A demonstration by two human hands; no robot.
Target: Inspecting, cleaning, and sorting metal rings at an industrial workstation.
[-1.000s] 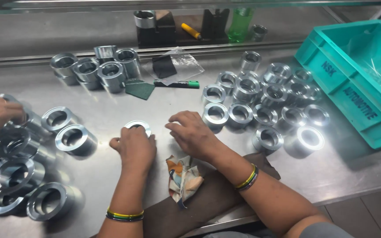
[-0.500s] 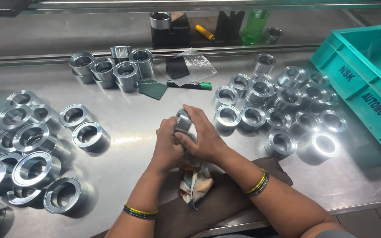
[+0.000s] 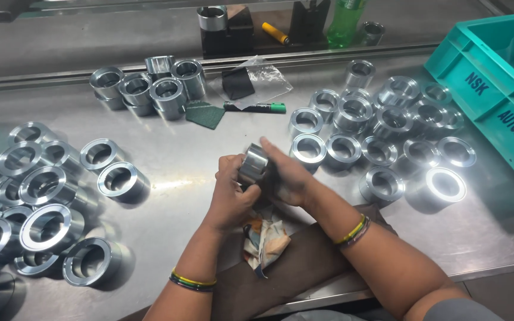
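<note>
steel bench (image 3: 168, 178) | steel rings (image 3: 43, 184) both sides | teal crate (image 3: 495, 89) right

There is one view only, from a camera on the person's head, looking steeply down and forward over a steel workbench (image 3: 168, 178). It sits close: both forearms run up from the bottom edge to mid-frame. The far rail lies along the top, a teal crate (image 3: 495, 89) is cut off at the right edge, and metal rings (image 3: 43, 184) spill off the left.
</note>
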